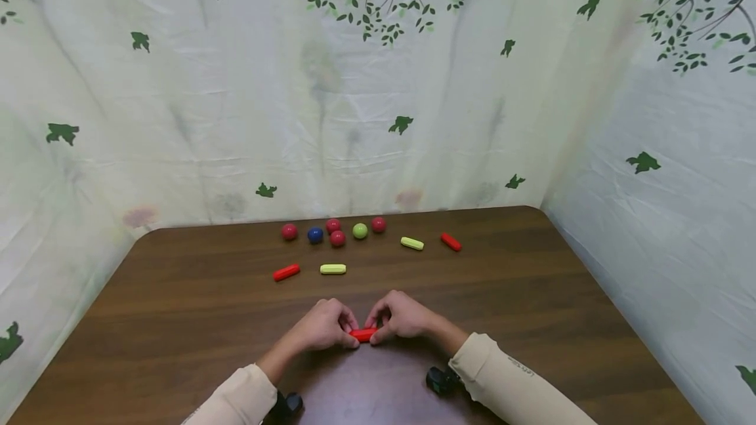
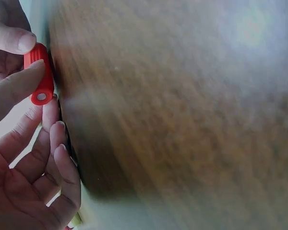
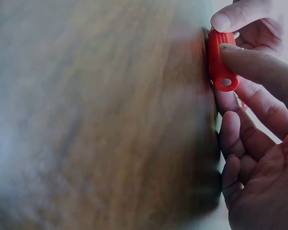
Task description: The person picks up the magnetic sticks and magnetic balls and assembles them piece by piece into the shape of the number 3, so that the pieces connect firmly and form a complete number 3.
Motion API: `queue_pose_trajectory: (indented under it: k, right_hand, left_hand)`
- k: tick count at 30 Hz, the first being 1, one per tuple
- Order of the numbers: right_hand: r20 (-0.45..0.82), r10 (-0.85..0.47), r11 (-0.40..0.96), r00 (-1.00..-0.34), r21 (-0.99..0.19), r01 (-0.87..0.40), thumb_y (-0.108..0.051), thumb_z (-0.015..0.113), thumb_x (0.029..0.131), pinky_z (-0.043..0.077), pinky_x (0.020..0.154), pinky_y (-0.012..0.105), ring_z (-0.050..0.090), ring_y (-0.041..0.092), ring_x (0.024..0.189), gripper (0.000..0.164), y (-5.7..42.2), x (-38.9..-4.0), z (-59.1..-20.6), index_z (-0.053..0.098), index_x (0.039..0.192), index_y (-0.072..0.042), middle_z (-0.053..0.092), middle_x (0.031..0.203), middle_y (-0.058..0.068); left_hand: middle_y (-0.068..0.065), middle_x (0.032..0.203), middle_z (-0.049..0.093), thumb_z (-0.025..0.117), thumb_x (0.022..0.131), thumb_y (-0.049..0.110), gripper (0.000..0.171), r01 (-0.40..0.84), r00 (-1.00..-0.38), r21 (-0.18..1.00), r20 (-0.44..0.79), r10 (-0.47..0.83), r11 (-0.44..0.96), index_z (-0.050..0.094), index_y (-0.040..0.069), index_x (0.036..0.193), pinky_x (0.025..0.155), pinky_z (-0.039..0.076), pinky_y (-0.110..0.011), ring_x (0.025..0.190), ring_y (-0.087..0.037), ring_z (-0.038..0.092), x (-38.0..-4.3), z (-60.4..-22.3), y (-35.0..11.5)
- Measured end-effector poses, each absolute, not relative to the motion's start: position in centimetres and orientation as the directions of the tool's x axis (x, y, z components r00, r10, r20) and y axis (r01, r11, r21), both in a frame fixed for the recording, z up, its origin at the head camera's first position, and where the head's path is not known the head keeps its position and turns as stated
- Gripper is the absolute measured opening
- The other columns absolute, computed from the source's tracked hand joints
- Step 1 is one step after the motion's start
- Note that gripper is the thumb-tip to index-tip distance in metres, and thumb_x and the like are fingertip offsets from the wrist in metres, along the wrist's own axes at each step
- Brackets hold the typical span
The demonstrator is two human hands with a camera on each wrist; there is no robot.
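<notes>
A short red magnetic rod (image 1: 363,334) with ridged sides lies low at the table's near middle. My left hand (image 1: 323,325) pinches its left end between thumb and fingers, and my right hand (image 1: 406,315) pinches its right end the same way. In the left wrist view, a silvery disc shows in the near end of the red rod (image 2: 41,79). The right wrist view shows a similar pale disc in the other end of the rod (image 3: 222,62). The other fingers of each hand are bent loosely close to the tabletop.
Beyond the hands on the brown table (image 1: 177,320) lie a red rod (image 1: 286,273), a yellow-green rod (image 1: 333,269), another yellow-green rod (image 1: 412,243) and another red rod (image 1: 451,242). Several red balls (image 1: 289,232), a blue ball (image 1: 315,235) and a green ball (image 1: 360,231) sit near the back edge.
</notes>
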State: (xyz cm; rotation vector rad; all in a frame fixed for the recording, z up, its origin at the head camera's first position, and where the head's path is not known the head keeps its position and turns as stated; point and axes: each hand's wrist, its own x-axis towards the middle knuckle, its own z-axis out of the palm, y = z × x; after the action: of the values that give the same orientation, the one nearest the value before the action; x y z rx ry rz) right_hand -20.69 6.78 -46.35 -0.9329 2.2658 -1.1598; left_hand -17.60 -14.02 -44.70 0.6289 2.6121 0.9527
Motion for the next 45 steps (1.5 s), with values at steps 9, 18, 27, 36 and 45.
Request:
queue_pose_trajectory:
  k: [9, 18, 27, 36, 45]
  right_hand:
    - [-0.085, -0.737, 0.414, -0.67, -0.841, -0.349, -0.007, 0.082, 0.073, 0.038, 0.05, 0.018, 0.048, 0.002, 0.055, 0.014, 6.8, -21.0, -46.5, 0.075, 0.085, -0.01, 0.064, 0.07, -0.009]
    - [-0.084, -0.751, 0.391, -0.655, -0.856, -0.339, -0.009, 0.082, 0.075, 0.039, 0.051, 0.018, 0.049, 0.002, 0.055, 0.013, 6.7, -21.0, -46.4, 0.075, 0.086, -0.01, 0.065, 0.071, -0.01]
    - [-0.089, -0.759, 0.368, -0.645, -0.876, -0.312, -0.008, 0.081, 0.076, 0.042, 0.054, 0.018, 0.054, 0.005, 0.06, 0.016, 7.0, -21.4, -46.1, 0.074, 0.09, -0.005, 0.066, 0.073, -0.005]
    - [0.0, -0.687, 0.403, -0.726, -0.832, -0.382, -0.011, 0.08, 0.079, 0.051, 0.071, 0.025, 0.062, 0.009, 0.077, 0.029, 8.7, -24.5, -43.4, 0.07, 0.102, 0.002, 0.07, 0.092, 0.009]
    - [0.119, -0.524, 0.481, -0.843, -0.776, -0.408, -0.01, 0.079, 0.079, 0.052, 0.08, 0.033, 0.064, 0.026, 0.092, 0.033, 9.1, -29.7, -41.2, 0.067, 0.108, 0.001, 0.067, 0.104, 0.02]
  left_hand:
    - [0.009, 0.064, 0.061, 0.085, 0.071, 0.018, 0.016, 0.258, -0.864, 0.683, -0.153, 0.479, 0.683, 0.071, 0.015, 0.074, 0.057, 0.041, -0.024, 0.061, -0.008, 0.052, -17.7, -44.6, -14.3]
    - [0.004, 0.067, 0.064, 0.085, 0.07, 0.015, 0.015, 0.176, -0.858, 0.762, -0.191, 0.477, 0.623, 0.073, 0.011, 0.077, 0.06, 0.043, -0.027, 0.065, -0.011, 0.054, -17.8, -44.5, -14.8]
    - [0.003, 0.068, 0.064, 0.085, 0.071, 0.013, 0.014, 0.142, -0.851, 0.785, -0.215, 0.48, 0.604, 0.073, 0.01, 0.079, 0.062, 0.044, -0.028, 0.067, -0.012, 0.055, -18.0, -44.5, -15.0]
    - [0.004, 0.067, 0.063, 0.085, 0.072, 0.013, 0.014, 0.148, -0.846, 0.783, -0.216, 0.488, 0.604, 0.072, 0.009, 0.078, 0.062, 0.044, -0.027, 0.065, -0.011, 0.054, -18.0, -44.6, -14.9]
    - [0.003, 0.067, 0.062, 0.085, 0.071, 0.013, 0.015, 0.144, -0.85, 0.785, -0.214, 0.481, 0.603, 0.071, 0.01, 0.077, 0.062, 0.044, -0.027, 0.065, -0.012, 0.054, -17.8, -44.7, -14.7]
